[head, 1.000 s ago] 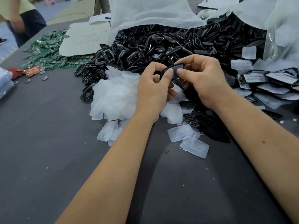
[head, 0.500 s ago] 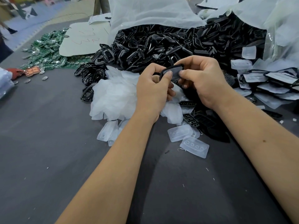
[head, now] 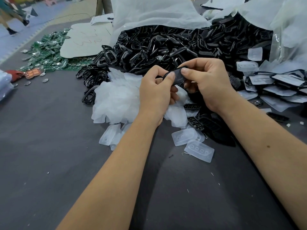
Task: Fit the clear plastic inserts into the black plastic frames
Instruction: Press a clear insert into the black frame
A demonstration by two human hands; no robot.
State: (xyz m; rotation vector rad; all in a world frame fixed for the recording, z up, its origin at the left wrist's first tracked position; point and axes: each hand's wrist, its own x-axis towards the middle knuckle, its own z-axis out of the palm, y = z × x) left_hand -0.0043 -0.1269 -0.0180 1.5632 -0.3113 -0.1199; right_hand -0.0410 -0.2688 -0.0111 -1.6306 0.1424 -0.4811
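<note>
Both hands hold one black plastic frame (head: 177,76) above the table, with a clear insert lying in it. My left hand (head: 156,92) pinches its left end, thumb on top. My right hand (head: 207,83) pinches its right end, thumb pressing on the upper edge. A heap of clear inserts (head: 116,100) lies just left of my hands. Loose clear inserts (head: 199,151) rest on the table below them. A large pile of black frames (head: 166,45) spills from a white bag behind.
Assembled frames with inserts (head: 280,90) are stacked at the right. Green circuit boards (head: 48,53) and a white sheet (head: 86,42) lie at the far left. Small black keypad pieces (head: 196,123) sit under my right wrist. The grey table (head: 41,146) stretches toward me.
My hands have shifted slightly on the frame; the right thumb has moved onto its upper right edge. A person in the far left background has walked away.
</note>
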